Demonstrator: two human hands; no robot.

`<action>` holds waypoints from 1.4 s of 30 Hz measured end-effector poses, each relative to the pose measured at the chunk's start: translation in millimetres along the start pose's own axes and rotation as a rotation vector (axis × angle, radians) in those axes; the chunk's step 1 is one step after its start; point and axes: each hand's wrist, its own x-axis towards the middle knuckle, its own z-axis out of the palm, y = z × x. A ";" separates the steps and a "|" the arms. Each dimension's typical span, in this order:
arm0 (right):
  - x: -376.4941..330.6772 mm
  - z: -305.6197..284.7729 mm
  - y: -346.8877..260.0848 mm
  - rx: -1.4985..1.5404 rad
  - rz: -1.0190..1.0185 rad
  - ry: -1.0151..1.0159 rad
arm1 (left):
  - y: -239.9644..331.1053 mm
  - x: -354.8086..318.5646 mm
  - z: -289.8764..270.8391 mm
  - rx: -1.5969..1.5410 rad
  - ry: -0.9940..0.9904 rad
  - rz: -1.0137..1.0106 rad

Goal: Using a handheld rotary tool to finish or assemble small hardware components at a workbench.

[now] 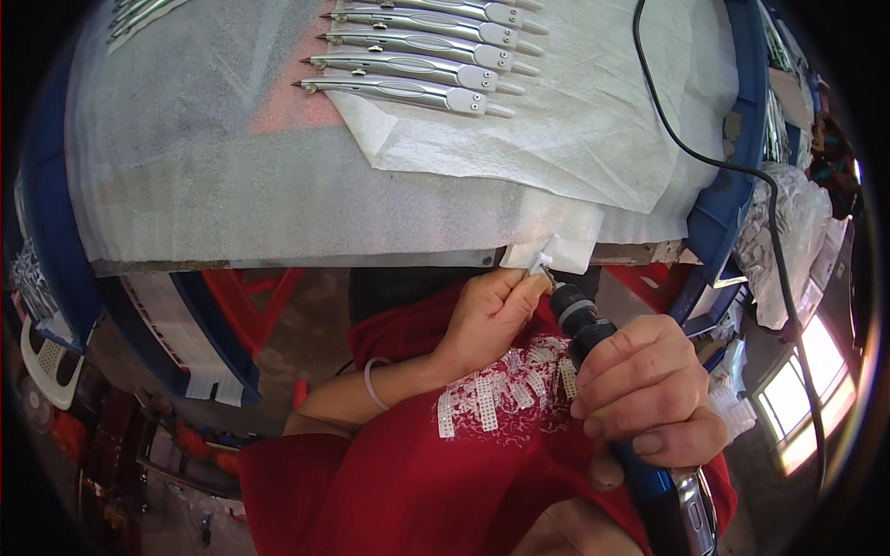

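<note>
My left hand [487, 320] is closed at the table's front edge, pinching what looks like a silver drawing compass [540, 263]. Only its pale handle end shows; the fingers hide the rest. In my right hand [649, 394] is a black and blue electric screwdriver [591, 334], with the fingers wrapped round its body. The tool slants up to the left, and its tip meets or nearly meets the compass beside my left fingertips. A white pad [570, 255] lies under that spot. Farther back, several silver compasses [399, 89] lie side by side in a row, pale handles to the right.
White foam sheet [232, 204] covers the table, with a loose piece folded over near the compasses. A black cable [681, 144] runs across the right side and down. Blue trays [732, 222] flank the table. Clear plastic bags [788, 241] hang at the right; a red stool [250, 310] stands below.
</note>
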 end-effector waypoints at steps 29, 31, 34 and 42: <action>-6.8 -3.7 -3.3 -0.005 -0.050 0.038 | 4.8 -0.7 3.8 -0.002 -0.011 -0.034; -6.4 -2.9 -1.6 -0.001 -0.051 0.049 | 4.4 -0.6 3.6 0.011 0.000 -0.032; -5.8 -2.6 -0.7 0.001 -0.049 0.071 | 4.5 -0.4 3.7 0.048 0.007 -0.032; -4.7 -7.8 -1.6 0.018 -0.022 0.057 | 4.4 -0.6 4.5 0.063 0.025 -0.021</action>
